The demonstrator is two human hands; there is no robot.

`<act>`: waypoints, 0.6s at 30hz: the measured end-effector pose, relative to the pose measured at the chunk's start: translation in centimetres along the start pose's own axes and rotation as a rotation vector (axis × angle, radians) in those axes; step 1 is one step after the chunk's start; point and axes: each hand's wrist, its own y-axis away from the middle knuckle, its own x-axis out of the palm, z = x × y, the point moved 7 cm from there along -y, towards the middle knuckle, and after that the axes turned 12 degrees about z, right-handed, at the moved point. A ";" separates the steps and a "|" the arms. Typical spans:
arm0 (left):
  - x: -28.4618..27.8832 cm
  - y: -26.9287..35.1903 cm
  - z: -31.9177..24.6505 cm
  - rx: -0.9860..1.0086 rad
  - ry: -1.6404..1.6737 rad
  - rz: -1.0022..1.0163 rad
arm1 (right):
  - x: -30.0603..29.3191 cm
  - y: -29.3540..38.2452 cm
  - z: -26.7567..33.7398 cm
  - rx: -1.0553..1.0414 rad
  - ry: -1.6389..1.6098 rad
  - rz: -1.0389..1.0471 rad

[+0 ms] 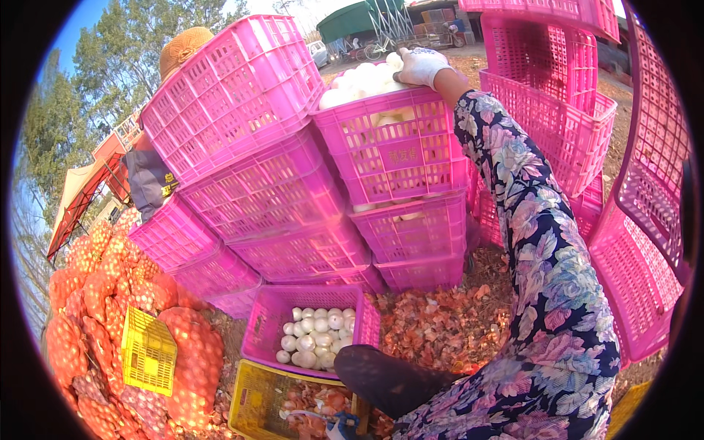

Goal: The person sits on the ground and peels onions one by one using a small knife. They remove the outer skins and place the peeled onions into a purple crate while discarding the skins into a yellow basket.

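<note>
My right hand, in a white glove with blue marks, rests at the back right of a heaped pink plastic crate. Its fingers touch the pile of peeled white onions; one onion sits right against the fingertips, and whether it is gripped cannot be told. My left hand is not in view. Below, a pink crate on the ground holds more peeled onions. In front of it a yellow crate contains onion skins and a blue-and-white tool with a pale tube, cut off by the picture's edge.
Stacked pink crates rise ahead and left; more stand right. Red mesh sacks of onions and a small yellow basket lie left. Onion skins cover the ground. A brown hat shows behind the tall stack.
</note>
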 end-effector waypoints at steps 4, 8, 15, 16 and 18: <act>-0.4 0.4 0.3 -0.003 0.006 0.002 | -0.3 -0.6 0.2 0.016 -0.028 0.070; -1.2 1.0 0.4 0.012 0.017 -0.001 | -0.4 0.1 0.4 0.039 -0.104 -0.026; -1.9 1.1 1.0 0.002 0.021 0.001 | -0.5 0.4 -0.3 -0.046 -0.144 -0.062; -1.8 1.0 1.0 -0.001 0.022 0.003 | -0.5 0.3 -0.5 -0.062 -0.150 -0.086; -1.6 0.7 1.1 -0.007 0.019 0.005 | -0.8 0.1 -1.1 -0.075 -0.231 -0.196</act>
